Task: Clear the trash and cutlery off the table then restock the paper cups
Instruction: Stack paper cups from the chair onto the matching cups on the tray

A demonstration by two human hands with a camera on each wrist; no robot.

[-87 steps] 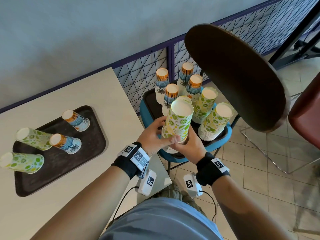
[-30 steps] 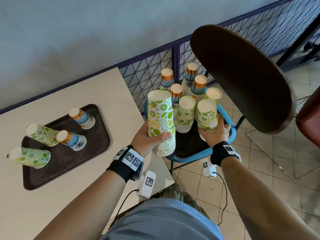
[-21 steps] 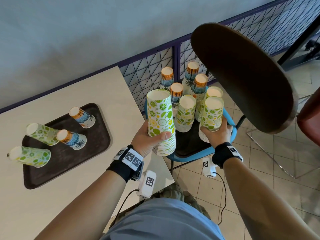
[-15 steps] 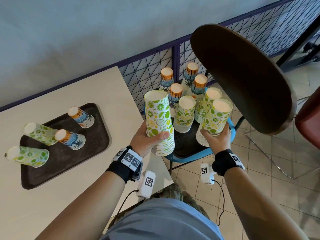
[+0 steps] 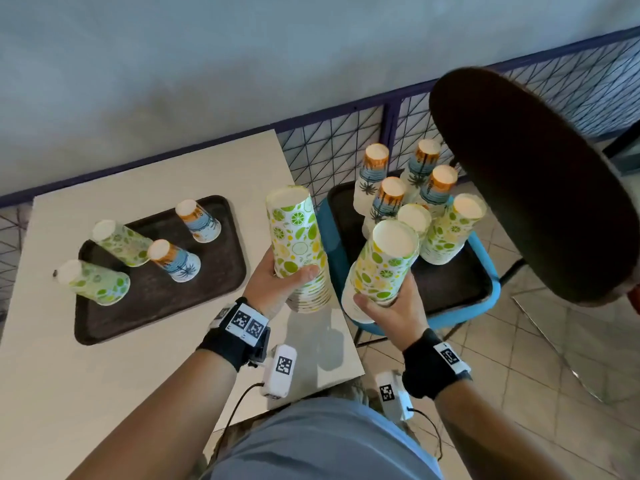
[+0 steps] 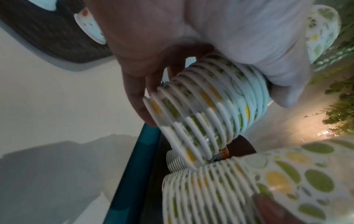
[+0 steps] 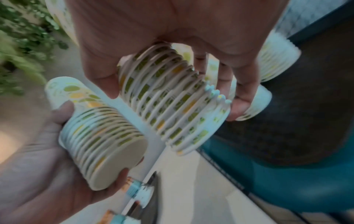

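My left hand (image 5: 277, 285) grips an upside-down stack of lime-print paper cups (image 5: 298, 244) above the table's right edge; the stack's white rims (image 6: 210, 109) show under my curled fingers. My right hand (image 5: 388, 306) grips a second lime-print stack (image 5: 381, 265), lifted and tilted over the chair's front; its rims (image 7: 172, 106) sit between thumb and fingers. On the blue chair, a dark tray (image 5: 450, 282) holds several more stacks, lime-print (image 5: 450, 230) and palm-print (image 5: 384, 199). The dark tray (image 5: 156, 296) on the table carries several short upside-down cup stacks (image 5: 93, 282).
The beige table (image 5: 86, 375) lies at left, with a wire-mesh fence (image 5: 332, 147) behind it. The chair's dark round backrest (image 5: 530, 181) overhangs the stacks at right. Tiled floor (image 5: 519, 358) lies beyond the chair.
My right hand took a lime-print stack off the chair tray and lifted it toward me. My left hand carried its stack leftward to the table's edge. The view swung left.
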